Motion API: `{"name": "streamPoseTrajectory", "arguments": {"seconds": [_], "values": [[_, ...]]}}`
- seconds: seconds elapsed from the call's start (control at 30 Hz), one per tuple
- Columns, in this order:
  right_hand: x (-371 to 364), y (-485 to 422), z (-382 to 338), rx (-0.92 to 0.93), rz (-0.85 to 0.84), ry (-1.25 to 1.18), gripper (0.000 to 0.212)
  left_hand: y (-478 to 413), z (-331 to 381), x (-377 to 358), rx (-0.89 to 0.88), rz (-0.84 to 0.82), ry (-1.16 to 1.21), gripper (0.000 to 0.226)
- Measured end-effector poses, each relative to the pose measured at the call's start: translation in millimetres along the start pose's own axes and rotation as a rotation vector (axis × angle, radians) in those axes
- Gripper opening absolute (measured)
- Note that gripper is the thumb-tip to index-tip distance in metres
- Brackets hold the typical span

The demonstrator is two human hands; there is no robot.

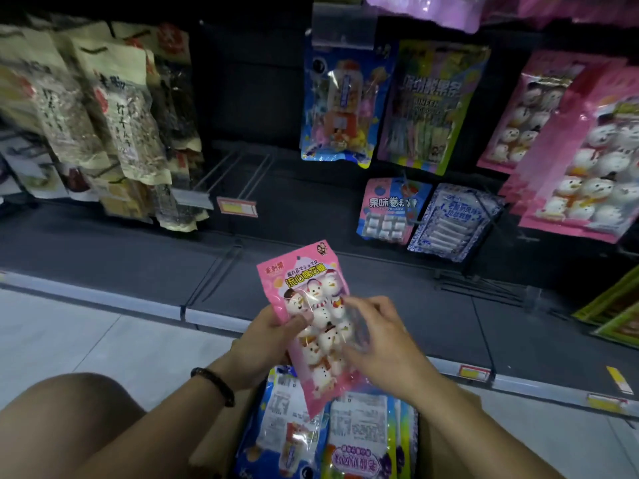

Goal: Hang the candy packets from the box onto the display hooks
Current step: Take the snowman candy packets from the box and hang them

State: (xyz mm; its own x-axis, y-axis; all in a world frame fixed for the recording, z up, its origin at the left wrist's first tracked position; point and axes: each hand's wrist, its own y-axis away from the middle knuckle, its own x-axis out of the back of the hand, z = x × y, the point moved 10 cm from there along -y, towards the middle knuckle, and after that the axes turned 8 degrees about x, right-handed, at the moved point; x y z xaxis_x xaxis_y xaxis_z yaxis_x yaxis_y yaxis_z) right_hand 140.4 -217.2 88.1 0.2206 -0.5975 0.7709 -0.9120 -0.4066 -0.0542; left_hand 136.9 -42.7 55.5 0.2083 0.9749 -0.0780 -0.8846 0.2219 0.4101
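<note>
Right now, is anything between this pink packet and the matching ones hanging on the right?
Nothing visible blocks the pink packet. Blue-and-white packets hang below and left of the hanging pink packets, close to the path; the hook itself is hidden.

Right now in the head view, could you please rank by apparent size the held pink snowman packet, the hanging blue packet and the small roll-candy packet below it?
Largest: held pink snowman packet, though nearest the camera, so its lead is unsure.
Middle: hanging blue packet.
Smallest: roll-candy packet.
</note>
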Motion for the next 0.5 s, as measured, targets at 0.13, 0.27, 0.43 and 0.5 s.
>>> {"name": "streamPoseTrajectory", "arguments": {"seconds": [0.13,0.27,0.43,0.5], "values": [[42,4,24,-0.069,0.123,-0.373,0.103,-4,37,-13,-0.040,-0.043,0.023,0.028],[88,12,28,-0.051,0.318,-0.687,0.096,-14,81,-40,-0.079,-0.097,0.003,0.029],[145,27,41,-0.003,0.469,-0.693,0.086,-30,153,-78,-0.332,-0.021,-0.077,0.045],[172,31,47,0.037,0.524,-0.637,0.084,-34,180,-99,-0.463,0.000,-0.139,0.068]]}}
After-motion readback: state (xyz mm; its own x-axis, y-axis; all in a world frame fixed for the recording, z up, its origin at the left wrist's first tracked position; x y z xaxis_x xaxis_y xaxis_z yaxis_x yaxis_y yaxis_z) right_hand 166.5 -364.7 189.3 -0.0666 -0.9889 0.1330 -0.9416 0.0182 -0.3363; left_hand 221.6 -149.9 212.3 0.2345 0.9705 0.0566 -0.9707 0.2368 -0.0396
